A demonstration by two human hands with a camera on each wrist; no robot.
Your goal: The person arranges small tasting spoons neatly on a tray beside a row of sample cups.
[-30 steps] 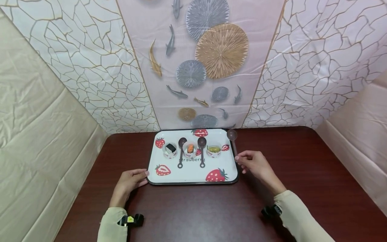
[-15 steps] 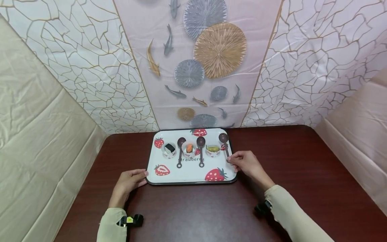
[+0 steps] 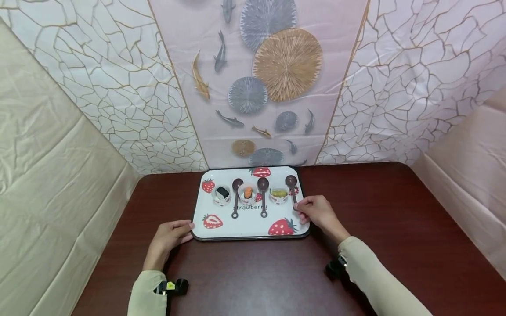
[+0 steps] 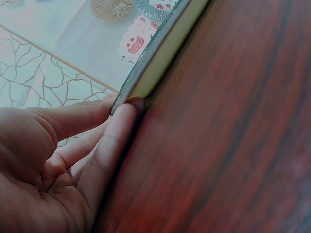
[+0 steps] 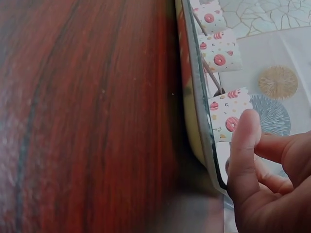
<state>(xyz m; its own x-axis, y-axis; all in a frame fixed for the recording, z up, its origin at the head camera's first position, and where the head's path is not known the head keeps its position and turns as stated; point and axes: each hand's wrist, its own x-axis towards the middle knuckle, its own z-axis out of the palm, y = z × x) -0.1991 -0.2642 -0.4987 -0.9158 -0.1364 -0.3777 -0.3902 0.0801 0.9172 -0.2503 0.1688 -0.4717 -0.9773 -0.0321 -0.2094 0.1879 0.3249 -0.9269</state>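
Right hand [image 3: 316, 213] pinches spoon [image 3: 292, 188] near tray [image 3: 245, 228] edge.

A dark reddish-brown wooden table [image 3: 253, 272] with rounded far corners is set against a wall hung with a pale sheet [image 3: 261, 79], on which round fan shapes in gold and grey and small fish are printed. This sheet is flanked by panels of white cracked-marble pattern with gold veins [image 3: 415, 87], and creased beige cloth [image 3: 51, 184] is draped at both sides. The whole is evenly lit.

Cream sleeves [image 3: 147, 294], black wrist-worn cameras [image 3: 175, 287].
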